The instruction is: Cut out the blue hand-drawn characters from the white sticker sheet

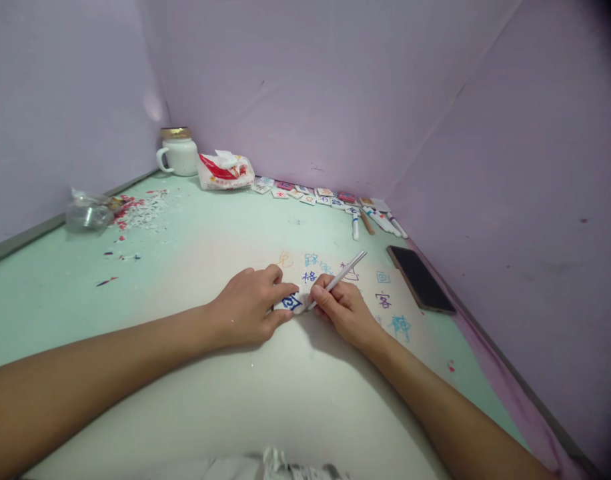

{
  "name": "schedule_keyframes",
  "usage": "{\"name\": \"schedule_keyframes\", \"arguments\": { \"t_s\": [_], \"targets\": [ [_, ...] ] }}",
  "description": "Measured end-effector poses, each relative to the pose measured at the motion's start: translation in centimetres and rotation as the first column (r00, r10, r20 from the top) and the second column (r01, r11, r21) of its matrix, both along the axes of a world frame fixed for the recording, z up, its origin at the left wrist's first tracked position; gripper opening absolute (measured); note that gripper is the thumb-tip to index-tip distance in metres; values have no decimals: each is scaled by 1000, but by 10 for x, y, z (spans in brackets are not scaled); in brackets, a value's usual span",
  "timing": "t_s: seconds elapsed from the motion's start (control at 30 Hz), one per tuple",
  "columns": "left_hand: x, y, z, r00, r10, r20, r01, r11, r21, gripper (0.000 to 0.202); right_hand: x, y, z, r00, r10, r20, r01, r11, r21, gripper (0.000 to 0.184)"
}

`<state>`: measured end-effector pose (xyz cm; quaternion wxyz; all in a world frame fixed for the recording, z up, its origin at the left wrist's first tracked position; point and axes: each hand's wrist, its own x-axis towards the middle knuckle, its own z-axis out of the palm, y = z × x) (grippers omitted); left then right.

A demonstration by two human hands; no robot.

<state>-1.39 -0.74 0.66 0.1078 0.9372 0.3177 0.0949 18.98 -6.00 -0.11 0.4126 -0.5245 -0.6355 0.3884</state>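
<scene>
A small white block [288, 302] marked with a dark blue character lies on the table in front of me. My left hand [258, 303] pins it down, thumb and fingertips pressed on its left side and edges. In my right hand [341, 303] is a slim, pale grey pen-shaped tool [346, 270], gripped like a pencil. Its lower end meets the block's right edge; whether it is a blade or a writing tip, I cannot make out. Around both hands, characters [383, 301] in blue, purple and orange are drawn on the tabletop.
Several marked tiles [308, 199] line the back edge, beside markers [380, 221]. A phone [420, 279] lies at the right. Back left stand a lidded white mug [181, 157] and a tissue pack [228, 172]. Red and white shavings [143, 210] surround a clear plastic bag [89, 212]. Purple walls [285, 87] enclose the table.
</scene>
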Motion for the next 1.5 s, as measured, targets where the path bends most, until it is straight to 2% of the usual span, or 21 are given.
{"name": "schedule_keyframes", "arguments": {
  "t_s": [0.13, 0.27, 0.33, 0.47, 0.87, 1.07, 1.27, 1.5],
  "targets": [
    [0, 0, -1, 1000, 0, 1, 0, 1000, -4, 36, 1, 0, -1, 1000, 1, -21, -1, 1000, 4, 47],
    [-1, -1, -2, 1000, 9, 1, -9, 1000, 1, 37, 0, 0, -1, 993, -57, -99, 53, 998, -42, 49],
    [-2, -1, -2, 1000, 5, -2, -5, 1000, -2, 38, 0, 0, -1, 994, -70, -85, 67, 997, -42, 49],
    [-1, -1, -1, 1000, -2, -5, 2, 1000, -2, 37, 1, 1, -2, 999, -42, -20, 42, 999, -8, 47],
    [-2, 0, -3, 1000, -4, -9, 4, 1000, 5, 39, 3, 1, -3, 995, -19, -94, 14, 999, -51, 57],
    [-2, -1, -2, 1000, -2, -13, 2, 1000, 7, 36, 0, 1, -1, 992, -64, -106, 56, 996, -70, 55],
    [-1, -1, -1, 1000, -5, -14, 5, 1000, 9, 37, 1, 3, -2, 997, -47, -62, 43, 997, -63, 51],
    [-1, -1, -1, 1000, -17, -13, 17, 1000, 10, 37, 1, 3, -2, 995, -26, -92, 20, 997, -73, 54]
  ]
}}
